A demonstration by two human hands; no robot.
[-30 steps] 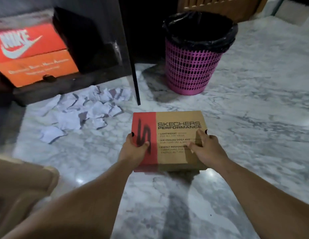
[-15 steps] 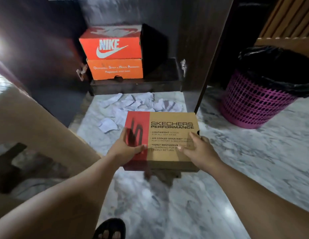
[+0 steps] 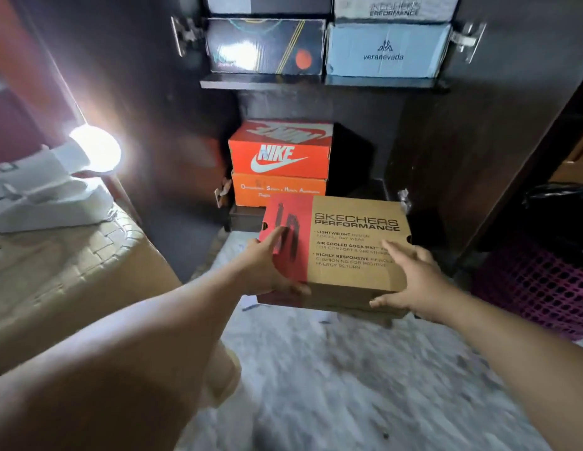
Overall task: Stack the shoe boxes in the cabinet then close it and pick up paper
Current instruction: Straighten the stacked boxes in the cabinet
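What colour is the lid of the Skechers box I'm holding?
The Skechers box lid is tan cardboard with a red band on its left end, seen in the head view.

A brown-and-red cardboard Skechers shoe box sits between the left hand and right hand. Beyond the hands, inside the dark wooden cabinet, an orange Nike box rests on another orange cardboard box. Right of the right hand stands a pink mesh bin.
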